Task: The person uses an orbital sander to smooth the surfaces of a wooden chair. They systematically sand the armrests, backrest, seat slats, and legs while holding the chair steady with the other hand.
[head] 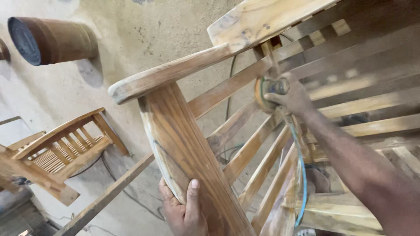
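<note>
The work in hand looks like sanding a wooden chair (271,144) that lies tipped over and fills the middle and right of the view. The right hand (291,94) is closed around a small power sander (267,94) with a round orange pad and presses it against a slat near the chair's back. The picture is blurred there, so the exact contact point I cannot tell. A blue cable (301,175) hangs down from the tool. The right arm comes in from the near right, stretched out, with the wrist nearly straight.

The left hand (183,209) grips the thick front leg (192,161) from below, thumb up on its face, to steady the chair. I judge that the next move calls for a firm hold and even pressure along the slat.

A second chair (61,148) stands far left.
</note>
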